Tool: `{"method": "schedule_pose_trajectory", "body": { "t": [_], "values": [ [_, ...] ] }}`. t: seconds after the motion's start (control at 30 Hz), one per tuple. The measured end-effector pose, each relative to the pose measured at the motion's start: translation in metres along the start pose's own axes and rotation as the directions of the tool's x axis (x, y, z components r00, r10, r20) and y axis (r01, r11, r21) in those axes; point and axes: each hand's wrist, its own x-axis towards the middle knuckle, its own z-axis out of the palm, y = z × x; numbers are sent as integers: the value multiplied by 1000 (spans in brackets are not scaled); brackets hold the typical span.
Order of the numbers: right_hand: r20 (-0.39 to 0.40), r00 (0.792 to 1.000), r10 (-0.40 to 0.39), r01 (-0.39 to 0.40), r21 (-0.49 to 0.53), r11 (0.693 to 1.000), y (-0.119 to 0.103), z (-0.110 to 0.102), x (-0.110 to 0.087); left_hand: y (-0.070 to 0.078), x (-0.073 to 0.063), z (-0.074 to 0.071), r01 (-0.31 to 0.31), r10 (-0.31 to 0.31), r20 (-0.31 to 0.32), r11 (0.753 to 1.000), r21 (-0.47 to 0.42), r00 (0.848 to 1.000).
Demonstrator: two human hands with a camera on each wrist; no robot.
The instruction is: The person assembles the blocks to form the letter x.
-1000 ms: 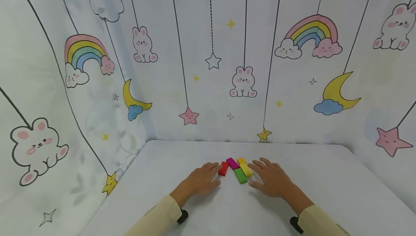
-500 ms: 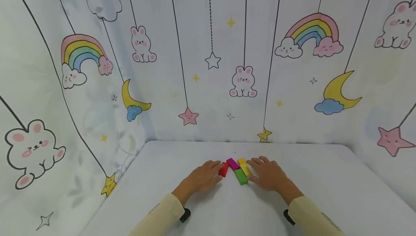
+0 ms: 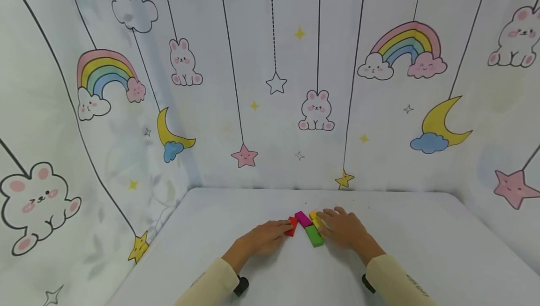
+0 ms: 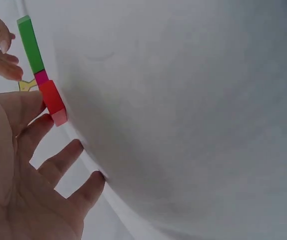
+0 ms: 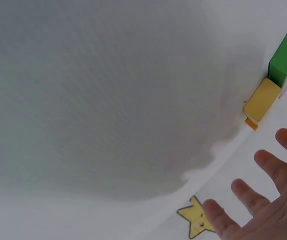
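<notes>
A red block (image 3: pixel 294 223) lies by the fingertips of my left hand (image 3: pixel 260 239). In the left wrist view, thumb and index finger are right at the red block (image 4: pixel 52 97), while the other fingers are spread. My right hand (image 3: pixel 347 229) hovers over the right side of the group, fingers spread and partly covering a yellow block (image 3: pixel 318 223). From the right wrist, its fingers show apart from the yellow block (image 5: pixel 262 100). Between the hands lie a magenta block (image 3: pixel 303 219) and a green block (image 3: pixel 314 236). An orange-yellow block (image 3: pixel 313 214) sits behind the yellow one.
The blocks lie close together on a white table (image 3: pixel 278 280). Behind it hangs a white curtain (image 3: pixel 274 128) printed with rabbits, rainbows, moons and stars. Dark wrist bands (image 3: pixel 241 286) show at the cuffs of the light sleeves.
The left hand has moved slightly right, its fingertips now over the red block's edge. My right hand has shifted left, over the yellow block. The blocks keep their arrangement.
</notes>
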Motion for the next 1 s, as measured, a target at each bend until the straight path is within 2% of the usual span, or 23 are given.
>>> {"method": "schedule_pose_trajectory", "body": {
  "t": [0.2,0.37,0.63,0.8,1.0],
  "values": [
    [-19,1000,4,-3,32,999,1,1,4,-2,6,-3,10,-10,8,999,-45,1000],
    [0,1000,0,0,72,997,0,3,9,-11,9,-2,41,-41,2,993,-109,999],
    [53,998,20,-27,140,990,0,4,17,-23,8,5,70,-75,-7,959,-273,997],
    [52,998,35,-43,159,986,-1,3,24,-28,15,11,21,-59,-104,943,-333,993],
    [61,996,59,-69,174,982,-5,5,35,-35,23,23,-57,-56,-242,899,-435,969]
  ]
}}
